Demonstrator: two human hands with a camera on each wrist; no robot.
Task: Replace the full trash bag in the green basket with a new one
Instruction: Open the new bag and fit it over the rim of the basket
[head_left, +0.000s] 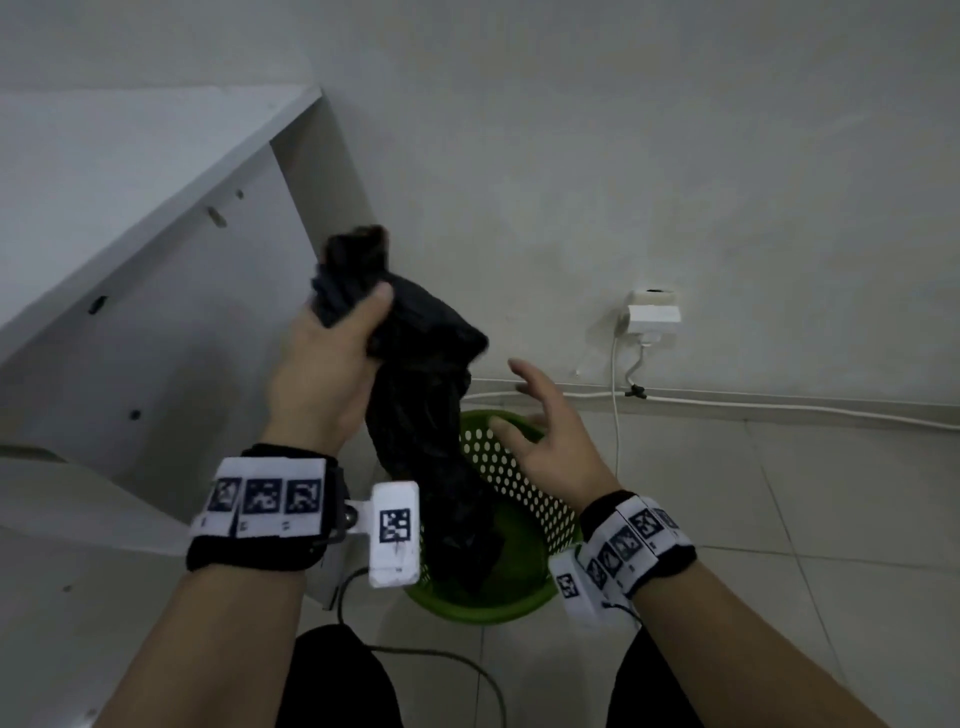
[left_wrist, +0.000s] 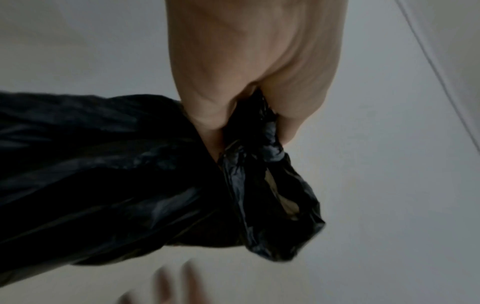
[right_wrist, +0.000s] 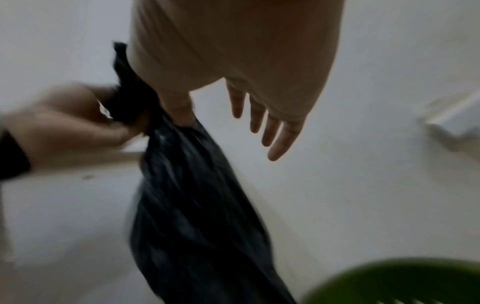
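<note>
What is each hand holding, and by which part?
Left hand grips the black trash bag at its gathered neck; right hand is open, holding nothing.

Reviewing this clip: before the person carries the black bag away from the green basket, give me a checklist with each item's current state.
1. Left hand grips the black bag at its neck: ok.
2. Neck gathered and twisted above the fist: ok.
3. Neck tied shut: cannot tell.
4. Bag bottom clear of the green basket: not ok, it still hangs inside the rim.
5. Right hand free, fingers spread, holding nothing: ok.
6. Replacement bag within reach: cannot tell, none in view.
</note>
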